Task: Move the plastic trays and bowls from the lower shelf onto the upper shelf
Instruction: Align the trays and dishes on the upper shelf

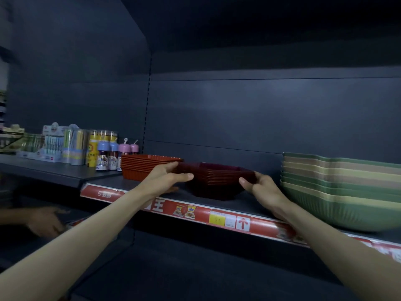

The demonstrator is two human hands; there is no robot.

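From my feed the light is dim, with a soft bright patch on the dark grey back panel (238, 109). The upper shelf (201, 202) has a red price strip (165, 206) along its front edge, and the neighbouring shelf (54, 170) to the left holds small bottles (107, 158)

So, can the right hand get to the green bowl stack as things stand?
Probably yes: the green bowl stack sits just beside the right hand with nothing between, though it must first release the dark red bowls.

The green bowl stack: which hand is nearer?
Right. The right hand grips the dark red bowls at their right, just beside the green bowl stack; the left hand holds them at their left, farther away.
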